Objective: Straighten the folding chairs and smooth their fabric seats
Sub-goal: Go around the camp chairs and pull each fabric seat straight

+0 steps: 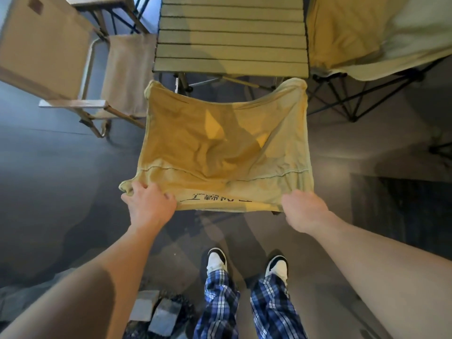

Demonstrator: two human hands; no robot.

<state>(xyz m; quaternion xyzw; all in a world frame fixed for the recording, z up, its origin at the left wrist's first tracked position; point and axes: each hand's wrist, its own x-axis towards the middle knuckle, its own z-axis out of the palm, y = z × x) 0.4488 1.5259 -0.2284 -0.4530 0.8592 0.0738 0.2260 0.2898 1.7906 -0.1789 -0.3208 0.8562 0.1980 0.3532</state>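
A folding chair with a yellow-tan fabric seat stands right in front of me, its cloth sagging and creased in the middle, black print along its near edge. My left hand grips the near left corner of that fabric. My right hand holds the near right corner, fingers curled under the edge. A beige director-style folding chair with wooden armrests stands at the far left. Another cream fabric chair on a black frame stands at the far right.
A slatted roll-top camping table stands just beyond the near chair, between the other two. Grey stone blocks lie on the dark floor by my left foot. A dark mat lies on the right.
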